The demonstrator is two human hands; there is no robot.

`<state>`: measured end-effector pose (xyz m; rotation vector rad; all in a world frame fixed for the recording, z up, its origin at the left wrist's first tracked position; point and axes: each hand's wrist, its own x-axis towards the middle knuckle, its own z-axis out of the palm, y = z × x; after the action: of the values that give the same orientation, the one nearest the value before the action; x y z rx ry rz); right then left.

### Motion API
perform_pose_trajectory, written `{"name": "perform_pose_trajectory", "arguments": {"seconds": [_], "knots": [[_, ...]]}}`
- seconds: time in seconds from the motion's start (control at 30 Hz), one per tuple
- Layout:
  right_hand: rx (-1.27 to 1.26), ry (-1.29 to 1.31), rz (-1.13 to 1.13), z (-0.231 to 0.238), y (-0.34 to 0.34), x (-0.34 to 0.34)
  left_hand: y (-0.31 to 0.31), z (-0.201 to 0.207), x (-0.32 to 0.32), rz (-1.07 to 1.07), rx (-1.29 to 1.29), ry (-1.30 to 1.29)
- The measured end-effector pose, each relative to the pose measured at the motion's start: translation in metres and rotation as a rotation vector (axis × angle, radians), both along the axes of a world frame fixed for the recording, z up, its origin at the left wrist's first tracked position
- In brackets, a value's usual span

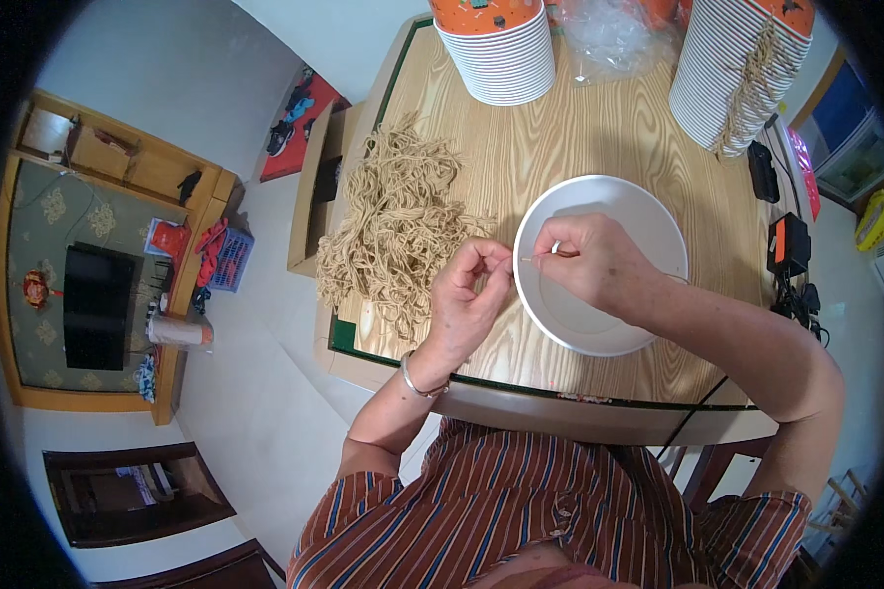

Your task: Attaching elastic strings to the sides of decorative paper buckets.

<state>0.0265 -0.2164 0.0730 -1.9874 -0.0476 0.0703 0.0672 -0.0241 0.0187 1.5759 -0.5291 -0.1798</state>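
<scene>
A white round paper bucket (pixel 619 196) stands in front of me on the wood-grain table, its open mouth facing up. My right hand (pixel 599 263) is closed over the mouth, pinching a thin brown stick-like thing (pixel 566 254) whose pale tip points at the left wall. At the outside of the left rim, my left hand (pixel 469 294) has thumb and forefinger pressed together; what they hold, if anything, is too small to make out. A bracelet circles my left wrist. Left of that hand lies a large tangled heap of tan twine cords (pixel 393 216).
Stacked orange-and-white paper buckets (pixel 501 64) stand at the far side, and a taller stack (pixel 722 79) with twine hanging on it leans at far right. Clear plastic bags (pixel 614 39) lie between them. A black-and-orange box (pixel 788 243) and cables line the right edge.
</scene>
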Motion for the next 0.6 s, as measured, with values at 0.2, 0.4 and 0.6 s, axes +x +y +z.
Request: {"name": "perform_pose_trajectory", "arguments": {"seconds": [0.2, 0.4, 0.6], "knots": [[0.007, 0.017, 0.009, 0.0015, 0.0006, 0.0005, -0.0026, -0.003, -0.0023, -0.012, -0.139, 0.056], [-0.046, 0.056, 0.012, 0.0072, 0.0017, 0.0012, 0.0001, -0.0066, -0.0019, 0.028, 0.011, -0.197], [-0.052, 0.03, 0.024, 0.0071, 0.001, 0.0018, 0.0012, -0.0081, 0.001, 0.064, 0.089, -0.292]]}}
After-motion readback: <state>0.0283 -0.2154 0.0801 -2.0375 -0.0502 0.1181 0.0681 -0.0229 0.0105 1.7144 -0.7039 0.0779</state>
